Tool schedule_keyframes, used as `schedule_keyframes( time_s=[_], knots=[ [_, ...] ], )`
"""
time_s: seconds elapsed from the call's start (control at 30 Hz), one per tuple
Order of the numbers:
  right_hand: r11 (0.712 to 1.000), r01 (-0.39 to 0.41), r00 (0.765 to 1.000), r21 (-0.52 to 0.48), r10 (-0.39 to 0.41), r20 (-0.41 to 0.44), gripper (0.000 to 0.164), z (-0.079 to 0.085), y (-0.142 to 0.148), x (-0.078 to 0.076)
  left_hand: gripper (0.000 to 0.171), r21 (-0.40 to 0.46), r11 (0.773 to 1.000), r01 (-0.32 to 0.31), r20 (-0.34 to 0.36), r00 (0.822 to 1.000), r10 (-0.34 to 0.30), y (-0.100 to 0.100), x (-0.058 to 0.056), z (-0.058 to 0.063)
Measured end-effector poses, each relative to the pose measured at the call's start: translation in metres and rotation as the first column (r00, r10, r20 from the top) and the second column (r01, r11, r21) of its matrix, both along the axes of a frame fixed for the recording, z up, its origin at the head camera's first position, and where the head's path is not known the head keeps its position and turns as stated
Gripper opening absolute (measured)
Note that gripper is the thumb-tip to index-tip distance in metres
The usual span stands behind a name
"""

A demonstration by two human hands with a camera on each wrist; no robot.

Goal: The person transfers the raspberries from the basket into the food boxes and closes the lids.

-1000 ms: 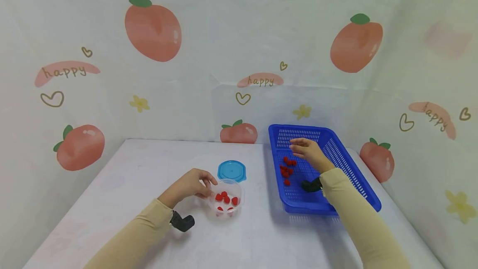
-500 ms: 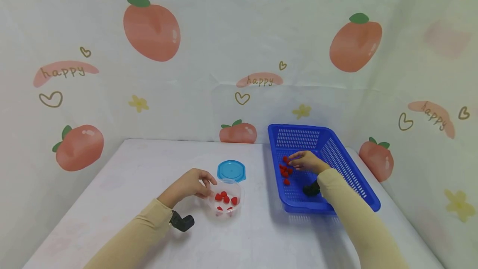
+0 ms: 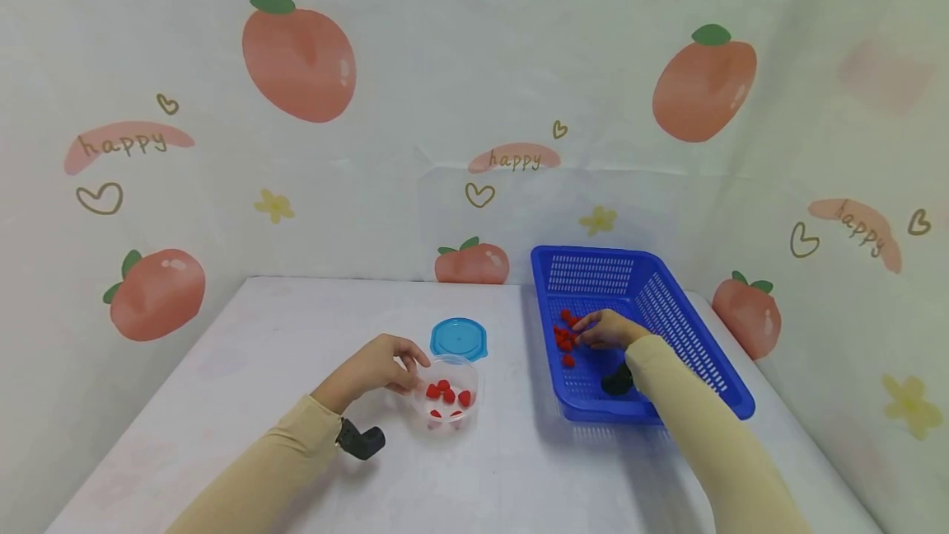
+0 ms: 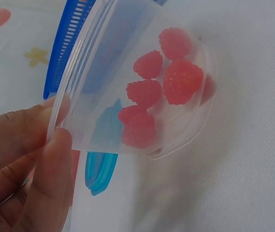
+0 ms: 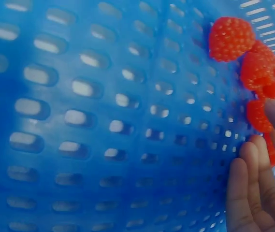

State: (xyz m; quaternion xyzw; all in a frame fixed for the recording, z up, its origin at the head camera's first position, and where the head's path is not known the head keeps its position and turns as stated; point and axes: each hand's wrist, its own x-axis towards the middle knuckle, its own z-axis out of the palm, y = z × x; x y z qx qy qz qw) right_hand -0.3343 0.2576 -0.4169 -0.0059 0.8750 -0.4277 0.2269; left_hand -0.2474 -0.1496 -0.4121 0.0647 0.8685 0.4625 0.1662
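Note:
My left hand (image 3: pixel 381 365) pinches the rim of a clear plastic container (image 4: pixel 103 63) between thumb and fingers. The container stands on the table with several red raspberries (image 4: pixel 182 81) inside. Over at the right, my right hand (image 3: pixel 610 329) reaches down into a blue plastic basket (image 3: pixel 660 412), its fingertips right at a cluster of raspberries (image 3: pixel 565 336) along the basket's left side. In the right wrist view its thumb overlaps one raspberry (image 5: pixel 256 115), while the other fingers lie extended near the basket floor and apart from the thumb.
A light blue lid (image 3: pixel 459 339) lies on the white table (image 3: pixel 296 328) just behind the container. The basket's raised walls surround my right hand. A patterned white sheet (image 3: pixel 371 213) hangs behind the table and along its sides.
My right hand has lowered into the basket and come down toward the raspberries at its left side. My left hand keeps its hold on the container, which has stayed in place.

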Motion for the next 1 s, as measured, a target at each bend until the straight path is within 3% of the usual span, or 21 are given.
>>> schedule_keyframes(
  time_s=[0.1,0.33,0.47,1.0],
  knots=[
    [1.000,-0.022,1.000,0.010,0.022,-0.003,0.023,-0.001,0.001,-0.002,0.024,-0.001,1.000,0.001,-0.002,1.000,-0.001,0.000,0.000,0.000],
    [0.997,0.034,0.999,0.073,-0.032,-0.026,0.020,-0.001,-0.008,0.005,0.025,-0.015,1.000,0.005,-0.001,1.000,-0.005,0.000,-0.001,-0.002],
    [0.996,0.026,0.999,0.085,-0.023,-0.036,0.019,0.000,-0.011,0.007,0.024,-0.013,1.000,0.004,-0.005,1.000,-0.005,0.000,-0.001,-0.003],
    [0.999,0.030,0.999,0.023,-0.029,-0.019,0.011,0.010,-0.008,0.007,0.023,-0.001,1.000,0.010,-0.015,1.000,-0.010,-0.001,0.000,-0.003]
  ],
)
